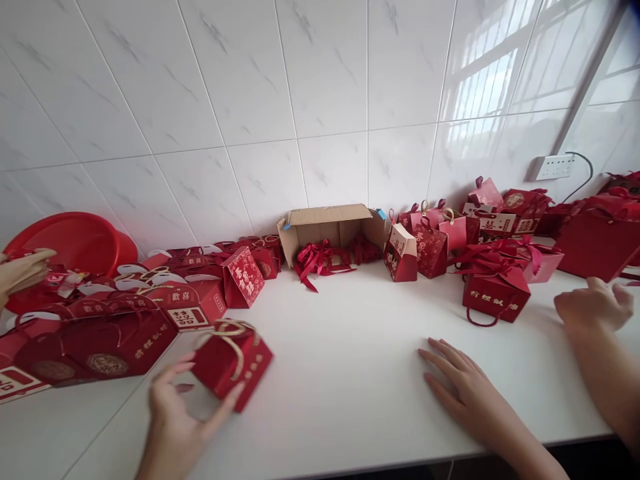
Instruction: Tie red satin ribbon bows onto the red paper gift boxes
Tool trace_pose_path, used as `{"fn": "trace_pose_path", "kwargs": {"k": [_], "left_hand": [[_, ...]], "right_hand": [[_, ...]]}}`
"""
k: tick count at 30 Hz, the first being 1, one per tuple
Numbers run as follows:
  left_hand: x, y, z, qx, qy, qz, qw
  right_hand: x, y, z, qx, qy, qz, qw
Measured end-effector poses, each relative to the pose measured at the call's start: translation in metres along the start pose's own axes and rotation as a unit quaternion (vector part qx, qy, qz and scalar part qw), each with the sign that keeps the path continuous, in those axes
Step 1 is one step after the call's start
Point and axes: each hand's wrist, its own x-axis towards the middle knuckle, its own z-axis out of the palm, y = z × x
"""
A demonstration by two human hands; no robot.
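Note:
My left hand holds a small red gift box with gold cord handles between thumb and fingers, low over the white table. The box is tilted and slightly blurred. Flat on the table at the right lies my right hand, fingers spread and holding nothing. Beyond it stands a red box with ribbon on top and a rope handle. A row of red boxes with gold print lies to the left of the held box.
An open cardboard box with red ribbons sits by the wall. A red basin and another person's hand are at far left. Another person's hand is at right, near a large red bag.

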Motion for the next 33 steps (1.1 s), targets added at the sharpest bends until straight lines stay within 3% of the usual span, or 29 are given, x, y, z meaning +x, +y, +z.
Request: {"fn": "trace_pose_path", "kwargs": {"k": [3,5,10,13,16,19,24,28,33], "left_hand": [[-0.028,0.031,0.016,-0.102,-0.055,0.060,0.991],[-0.037,0.047,0.024,-0.141,-0.082,0.049,0.985],[-0.028,0.075,0.041,-0.167,-0.174,0.020,0.970],[-0.020,0.091,0.049,-0.164,-0.242,0.012,0.956],[-0.016,0.106,0.057,-0.179,-0.298,0.016,0.937],[-0.014,0.109,0.061,-0.234,-0.324,0.048,0.915],[-0.008,0.098,0.064,-0.346,-0.318,0.072,0.880],[-0.002,0.095,0.065,-0.323,-0.366,0.006,0.873],[0.017,0.100,0.071,-0.292,-0.362,-0.012,0.885]], "right_hand": [[-0.001,0.003,0.002,0.004,0.004,0.004,1.000],[0.000,0.004,0.002,0.013,0.007,0.008,1.000],[0.013,-0.019,-0.009,0.133,-0.028,0.030,0.990],[0.029,-0.056,-0.018,0.320,-0.091,0.056,0.942],[0.043,-0.093,-0.021,0.482,-0.110,0.050,0.868],[0.050,-0.111,-0.019,0.581,-0.105,0.050,0.805],[0.052,-0.109,-0.015,0.608,-0.007,0.082,0.790],[0.056,-0.105,-0.014,0.631,-0.008,0.062,0.773],[0.073,-0.102,-0.014,0.694,-0.007,0.029,0.720]]}}
